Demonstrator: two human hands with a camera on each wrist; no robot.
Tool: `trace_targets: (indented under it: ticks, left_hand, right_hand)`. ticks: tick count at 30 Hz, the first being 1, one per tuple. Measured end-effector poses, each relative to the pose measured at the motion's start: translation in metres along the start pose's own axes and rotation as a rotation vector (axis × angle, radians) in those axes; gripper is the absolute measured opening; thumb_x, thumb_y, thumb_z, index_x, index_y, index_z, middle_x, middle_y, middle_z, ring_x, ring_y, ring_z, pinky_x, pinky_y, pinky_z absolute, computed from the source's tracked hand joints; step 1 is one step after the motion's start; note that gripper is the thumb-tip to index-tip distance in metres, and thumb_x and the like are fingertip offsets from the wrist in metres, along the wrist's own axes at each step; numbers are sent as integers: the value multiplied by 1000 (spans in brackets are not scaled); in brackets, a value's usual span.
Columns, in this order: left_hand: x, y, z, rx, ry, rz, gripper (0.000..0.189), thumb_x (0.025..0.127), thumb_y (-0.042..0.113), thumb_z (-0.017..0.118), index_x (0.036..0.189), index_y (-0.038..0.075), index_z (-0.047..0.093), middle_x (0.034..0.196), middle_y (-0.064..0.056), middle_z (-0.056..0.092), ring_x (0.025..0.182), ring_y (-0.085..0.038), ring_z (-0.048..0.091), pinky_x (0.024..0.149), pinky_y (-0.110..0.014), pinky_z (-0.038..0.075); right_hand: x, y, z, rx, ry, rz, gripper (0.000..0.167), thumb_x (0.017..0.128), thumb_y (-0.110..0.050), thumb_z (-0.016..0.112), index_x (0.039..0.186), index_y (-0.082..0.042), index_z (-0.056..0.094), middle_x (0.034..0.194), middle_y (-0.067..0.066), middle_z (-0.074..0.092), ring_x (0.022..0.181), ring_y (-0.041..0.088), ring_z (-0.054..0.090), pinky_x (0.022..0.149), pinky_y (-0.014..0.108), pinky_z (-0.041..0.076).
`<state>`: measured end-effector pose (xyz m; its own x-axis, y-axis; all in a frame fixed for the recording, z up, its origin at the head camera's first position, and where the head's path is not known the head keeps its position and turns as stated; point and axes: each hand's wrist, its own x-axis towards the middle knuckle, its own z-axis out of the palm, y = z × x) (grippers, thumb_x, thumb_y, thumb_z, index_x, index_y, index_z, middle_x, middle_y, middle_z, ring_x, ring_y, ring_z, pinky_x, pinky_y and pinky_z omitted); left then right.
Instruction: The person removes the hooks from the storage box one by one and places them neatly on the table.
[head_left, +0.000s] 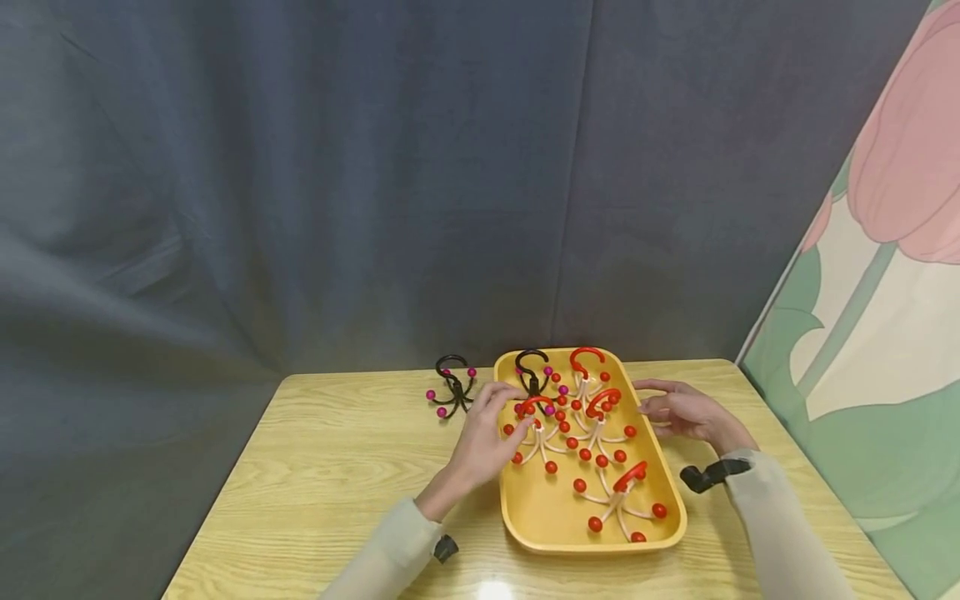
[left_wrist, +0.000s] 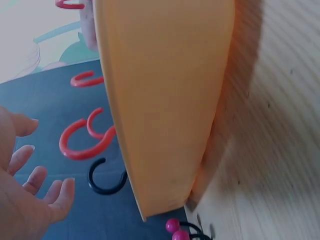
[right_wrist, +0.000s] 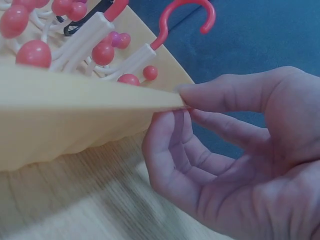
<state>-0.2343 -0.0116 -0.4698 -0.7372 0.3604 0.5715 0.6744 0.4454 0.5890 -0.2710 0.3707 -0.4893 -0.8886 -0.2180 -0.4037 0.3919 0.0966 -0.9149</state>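
The yellow tray lies nearest me, toward the worktop's near edge, right of its middle, full of red-and-white hooks and one black hook. My right hand pinches the tray's right rim, steadying it. My left hand reaches over the left rim, fingers relaxed and apart, gripping nothing. Another black hook sits outside by the far edge. I judge I'm sorting; next, closing fingers cleanly on one hook without tangling others

A tray sits on the table, with hooks inside it. Another hook lies just left of the tray, a curtain behind.
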Motion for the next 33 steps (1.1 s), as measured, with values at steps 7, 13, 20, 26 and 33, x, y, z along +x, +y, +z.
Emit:
trace_targets:
  ticks: [7, 13, 20, 26, 33]
  left_hand:
    - [-1, 13, 11, -40, -87, -38, 37, 95, 20, 79, 129, 14, 69, 130, -4, 63, 124, -21, 60, 106, -42, 53]
    - [-2, 28, 14, -20, -84, -57, 30, 96, 22, 77, 125, 15, 70, 129, -4, 61, 126, -21, 55, 105, -41, 51]
    - [-2, 39, 16, -11, -68, 49, 26, 95, 18, 79, 118, 12, 72, 126, -3, 63, 123, -18, 58, 105, -35, 53]
    - [-1, 43, 22, -81, -117, 117, 28, 95, 19, 79, 120, 11, 71, 125, -2, 64, 112, -15, 64, 96, -30, 58]
    - [1, 50, 28, -77, -295, 147, 40, 101, 29, 73, 138, 17, 65, 135, 0, 67, 115, -11, 67, 97, -20, 56]
  right_hand:
    - [0, -1, 0, 9, 13, 10, 65, 102, -12, 67, 160, -6, 38, 118, 2, 74, 102, 19, 75, 88, 39, 65]
    - [-1, -2, 0, 32, -5, 6, 64, 103, -10, 64, 160, -6, 37, 116, 2, 75, 102, 18, 75, 88, 39, 66]
    - [-1, 1, -2, 21, -6, 7, 65, 104, -11, 64, 162, -6, 34, 117, 2, 75, 102, 19, 76, 85, 37, 66]
    - [-1, 1, -4, 14, -4, 10, 67, 104, -13, 66, 163, -8, 34, 116, 0, 75, 102, 19, 76, 88, 38, 65]
    - [2, 3, -5, 9, 0, 17, 67, 103, -15, 67, 162, -12, 36, 119, -1, 74, 104, 20, 76, 92, 40, 64]
